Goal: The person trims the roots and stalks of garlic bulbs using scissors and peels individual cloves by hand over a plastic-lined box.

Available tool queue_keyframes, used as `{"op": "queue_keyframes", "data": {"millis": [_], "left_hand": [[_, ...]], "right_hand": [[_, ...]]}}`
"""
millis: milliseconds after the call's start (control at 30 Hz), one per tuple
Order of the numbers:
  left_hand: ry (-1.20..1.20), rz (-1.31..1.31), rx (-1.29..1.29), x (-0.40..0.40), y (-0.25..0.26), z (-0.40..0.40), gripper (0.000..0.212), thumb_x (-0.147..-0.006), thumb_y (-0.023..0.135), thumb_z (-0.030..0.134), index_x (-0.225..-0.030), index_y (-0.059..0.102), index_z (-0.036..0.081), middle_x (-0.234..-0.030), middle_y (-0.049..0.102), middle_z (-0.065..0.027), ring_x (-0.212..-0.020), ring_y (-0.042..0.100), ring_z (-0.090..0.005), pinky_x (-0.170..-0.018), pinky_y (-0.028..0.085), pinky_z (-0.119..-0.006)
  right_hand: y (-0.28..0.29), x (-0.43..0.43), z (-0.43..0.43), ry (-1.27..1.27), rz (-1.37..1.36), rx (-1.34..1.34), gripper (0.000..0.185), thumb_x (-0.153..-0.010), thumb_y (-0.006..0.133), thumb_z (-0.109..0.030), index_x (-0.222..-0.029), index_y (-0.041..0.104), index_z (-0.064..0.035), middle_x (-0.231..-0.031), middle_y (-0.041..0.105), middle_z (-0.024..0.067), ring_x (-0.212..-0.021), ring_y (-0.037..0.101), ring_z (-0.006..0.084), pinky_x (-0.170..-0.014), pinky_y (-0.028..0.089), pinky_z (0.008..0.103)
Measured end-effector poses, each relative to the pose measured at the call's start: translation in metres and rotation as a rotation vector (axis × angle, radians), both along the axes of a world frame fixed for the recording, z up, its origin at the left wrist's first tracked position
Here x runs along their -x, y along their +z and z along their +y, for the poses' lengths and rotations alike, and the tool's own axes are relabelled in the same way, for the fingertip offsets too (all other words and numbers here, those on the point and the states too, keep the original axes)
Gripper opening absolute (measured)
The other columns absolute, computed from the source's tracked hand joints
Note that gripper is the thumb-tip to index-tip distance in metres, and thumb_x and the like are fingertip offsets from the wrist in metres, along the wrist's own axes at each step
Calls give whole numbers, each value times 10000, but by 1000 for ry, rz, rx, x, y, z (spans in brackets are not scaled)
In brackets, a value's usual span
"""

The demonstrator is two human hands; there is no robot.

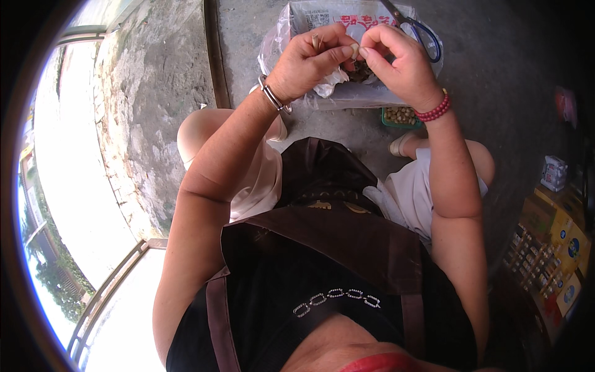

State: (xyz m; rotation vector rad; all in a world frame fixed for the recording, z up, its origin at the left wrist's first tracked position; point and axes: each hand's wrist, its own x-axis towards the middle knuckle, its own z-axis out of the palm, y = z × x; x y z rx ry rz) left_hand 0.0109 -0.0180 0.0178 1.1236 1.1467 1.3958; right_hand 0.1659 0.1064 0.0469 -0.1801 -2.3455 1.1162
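My left hand (316,60) pinches a small pale piece (355,49), perhaps a peeled clove, between thumb and fingers. A brownish dry stub (316,42) sticks up between other fingers of the same hand. Opposite it, the thumb and forefinger of my right hand (399,65) close on the pale piece's other side. Both hands are held above a box lined with clear plastic (362,100) and bearing red print. Dark brown bits (360,73) lie inside, partly hidden by my hands. Crumpled white plastic (330,86) shows under the left hand.
Scissors (430,39) with dark blue handles lie at the box's far right edge. Below the box stands a green basket (384,122) of small tan pieces. Cartons (558,228) are stacked at far right. A dark metal strip (214,56) crosses the concrete floor on the left.
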Motion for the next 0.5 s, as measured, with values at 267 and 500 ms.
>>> {"op": "queue_keyframes", "data": {"millis": [267,500], "left_hand": [[47,-12,-24,-1,5,0,122,-944,509,95,-997,586,16,-904,625,-18,-835,594,-101,-760,457,-229],[29,18,-20,0,1,0,132,-945,511,91,-1026,578,10,-936,633,-22,-843,595,-104,-789,463,-232]], "right_hand": [[-4,0,-2,-47,24,68,55,-815,616,-23,-826,563,-22,-739,597,47,-640,587,132,-590,472,246],[1,1,-2,-48,68,20,80,-794,656,-18,-843,593,-18,-759,611,36,-649,604,115,-600,483,229]]}}
